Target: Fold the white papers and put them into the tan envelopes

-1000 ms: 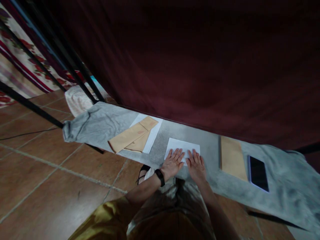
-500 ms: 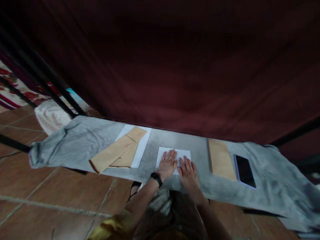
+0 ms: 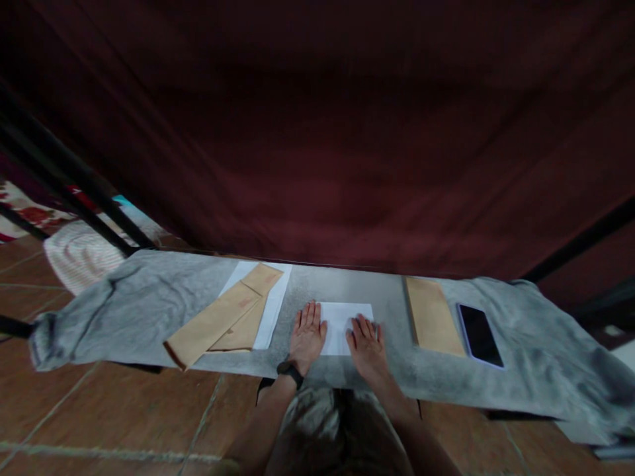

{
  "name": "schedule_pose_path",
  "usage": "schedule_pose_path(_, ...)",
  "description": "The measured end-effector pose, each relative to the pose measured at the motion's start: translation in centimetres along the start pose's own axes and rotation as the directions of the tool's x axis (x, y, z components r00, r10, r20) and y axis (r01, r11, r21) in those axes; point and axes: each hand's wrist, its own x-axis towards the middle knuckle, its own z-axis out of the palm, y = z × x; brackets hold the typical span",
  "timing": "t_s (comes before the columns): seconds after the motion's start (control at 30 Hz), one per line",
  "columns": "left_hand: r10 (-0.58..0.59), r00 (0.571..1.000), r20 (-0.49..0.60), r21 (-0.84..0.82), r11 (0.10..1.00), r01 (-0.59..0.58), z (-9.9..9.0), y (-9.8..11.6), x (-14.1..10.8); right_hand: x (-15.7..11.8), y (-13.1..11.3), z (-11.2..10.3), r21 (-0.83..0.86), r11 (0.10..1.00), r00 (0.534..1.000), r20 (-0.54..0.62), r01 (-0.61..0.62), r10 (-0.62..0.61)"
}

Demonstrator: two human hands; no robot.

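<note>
At the frame's lower centre, a white sheet [image 3: 340, 327] is laid flat on the surface [image 3: 315, 284]; whether any fold is finished, or what remains, cannot be told in this dim view. Its left edge is touched by the flat left hand [image 3: 306, 332], its right side by the loosely bent right hand [image 3: 367, 345]; nothing is clasped in either grip. No writing or brand can be read.

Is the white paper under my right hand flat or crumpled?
Flat: the white paper lies smooth on the gray cloth, its far edge straight.
</note>
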Motion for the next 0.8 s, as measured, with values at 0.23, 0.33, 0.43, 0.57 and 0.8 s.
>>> schedule_pose_path(0.23,0.018,1.0,-0.019,0.038,0.999,-0.017,-0.1,0.1,0.1,3.7,-3.6,1.2,0.105,0.987,0.992,0.023,0.118,-0.121)
schedule_pose_path(0.33,0.027,0.999,-0.028,0.046,0.999,-0.026,-0.1,-0.1,0.0,3.8,-3.6,1.9,0.085,0.988,0.992,0.003,0.129,-0.13)
schedule_pose_path(0.43,0.03,0.999,-0.023,0.047,0.998,-0.029,0.0,-0.1,0.0,3.7,-3.0,2.1,0.055,0.994,0.996,-0.007,0.094,-0.094)
schedule_pose_path(0.57,0.024,1.0,-0.011,0.042,0.999,-0.024,0.0,-0.1,0.0,3.8,-1.8,1.8,0.022,0.999,0.999,0.013,0.036,-0.037)
schedule_pose_path(0.8,0.041,0.999,0.002,0.013,0.999,-0.041,0.0,-0.3,-0.1,3.3,0.1,1.4,-0.02,0.999,0.999,0.022,-0.026,0.027)
